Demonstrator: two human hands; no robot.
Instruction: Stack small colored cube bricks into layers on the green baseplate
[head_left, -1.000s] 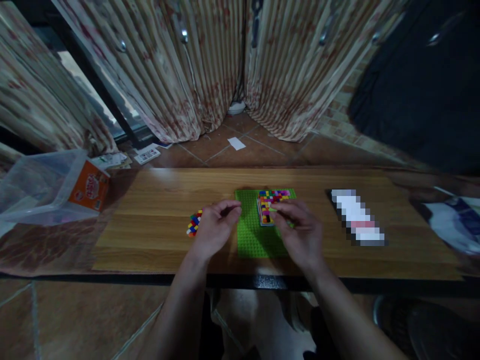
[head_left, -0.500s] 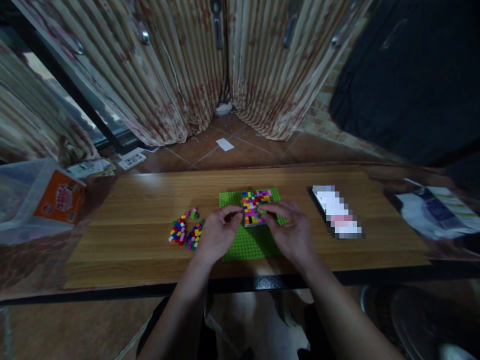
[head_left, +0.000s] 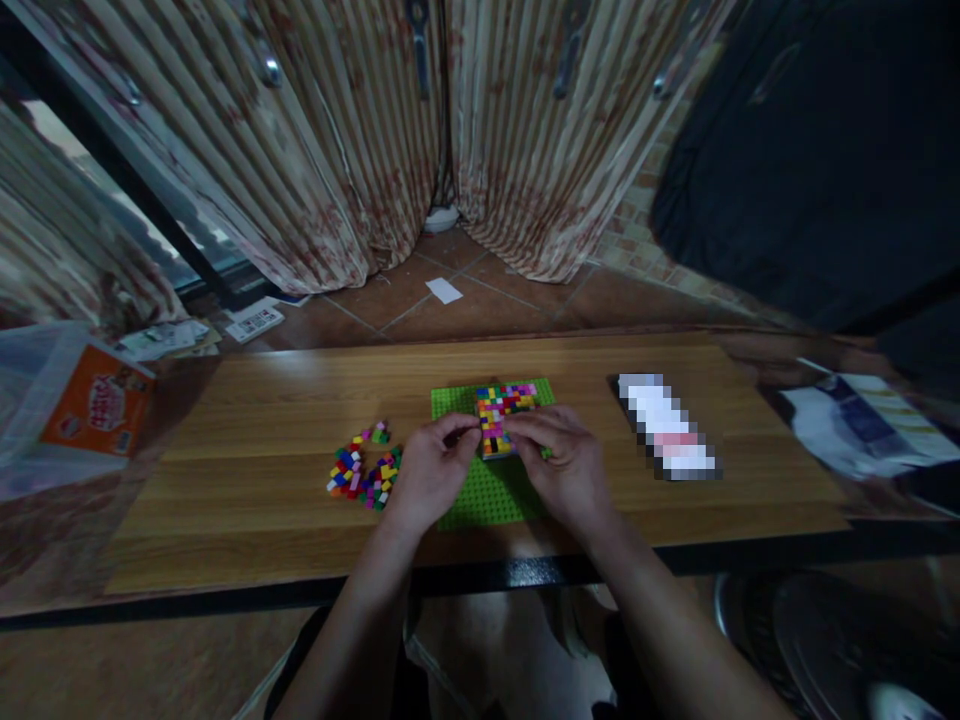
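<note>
A block of small multicoloured building bricks (head_left: 495, 408) sits on a green studded baseplate (head_left: 487, 500). My left hand (head_left: 435, 465) is at the block's left edge, thumb and forefinger drawn together; anything between them is too small to make out. Over the block's right half, my right hand (head_left: 566, 465) has its fingers pinched with the tips on or just above the bricks. Its fingers cover that part, so whatever they hold is hidden. Left of my left hand lies a pile of loose coloured bricks (head_left: 364, 475).
The wooden table (head_left: 247, 450) carries a phone with a blurred screen (head_left: 667, 425) on the right. A clear plastic bin (head_left: 37, 400) with an orange label stands at the left. Plastic packaging (head_left: 862, 425) lies off the right end, and curtains (head_left: 360, 150) hang behind.
My right hand's fingertips have shifted left across the brick block. My left hand stays at the block's left edge. The whole view has shifted slightly.
</note>
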